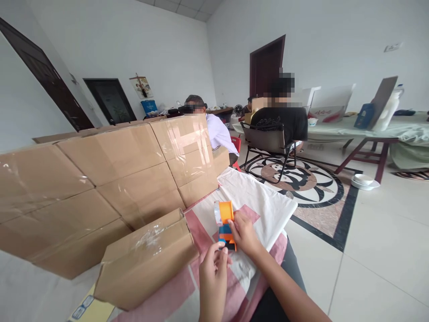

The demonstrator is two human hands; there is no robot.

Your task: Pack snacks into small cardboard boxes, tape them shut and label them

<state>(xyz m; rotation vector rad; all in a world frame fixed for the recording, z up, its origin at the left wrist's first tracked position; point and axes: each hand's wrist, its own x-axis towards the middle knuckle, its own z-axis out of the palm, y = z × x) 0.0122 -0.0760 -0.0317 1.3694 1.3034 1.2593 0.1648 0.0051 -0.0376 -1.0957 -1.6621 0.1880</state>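
An orange and blue tape dispenser (225,223) with a roll of clear tape is held over a white and pink cloth (264,201). My right hand (244,232) grips its handle from the right. My left hand (214,268) pinches at the dispenser's lower end with fingertips. A small cardboard box (147,259), sealed with clear tape, lies just left of my hands.
A stack of taped cardboard boxes (100,179) fills the left side. Two people sit beyond: one behind the boxes, one in a chair (268,143) with back turned. A table (378,129) with cartons stands at right. White bowls (363,181) lie on the tiled floor.
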